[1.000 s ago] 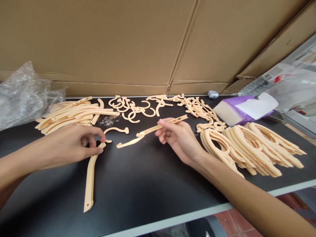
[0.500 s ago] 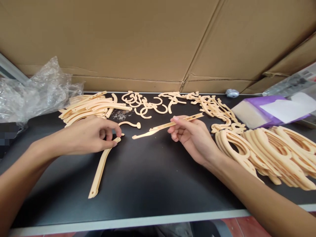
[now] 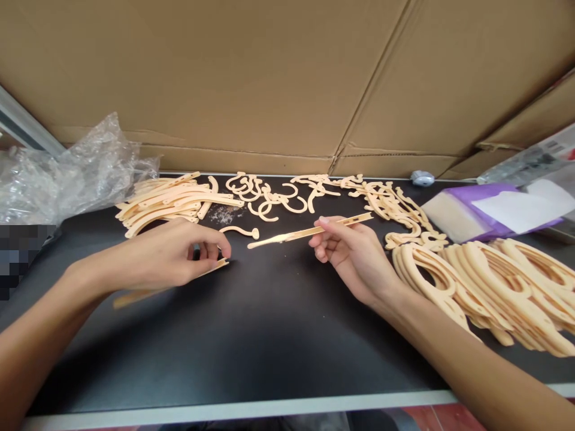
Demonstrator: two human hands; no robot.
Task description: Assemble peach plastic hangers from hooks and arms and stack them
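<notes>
My left hand (image 3: 166, 254), over the left of the table, is closed on a cream plastic hanger arm (image 3: 135, 297). Its blurred far end pokes out behind the wrist and the short near end shows past the fingertips; the middle is hidden. Between thumb and fingers, my right hand (image 3: 353, 248) pinches a channelled hanger piece (image 3: 300, 233), held nearly level above the table. A thinner, rounded part extends from that piece's left end. Just beyond my left fingertips lies a curved hook (image 3: 240, 230) with a round knob.
Behind the left hand is a pile of hanger arms (image 3: 179, 200), beside crumpled clear plastic (image 3: 85, 173). Loose curved pieces (image 3: 274, 197) lie along the back. Stacked looped hanger parts (image 3: 476, 281) and a purple package (image 3: 489, 209) are at right. Cardboard (image 3: 224, 78) stands behind.
The hanger arm in my left hand has swung from pointing toward the front edge to lying more crosswise, beneath the hand. The piece in my right hand is now more level.
</notes>
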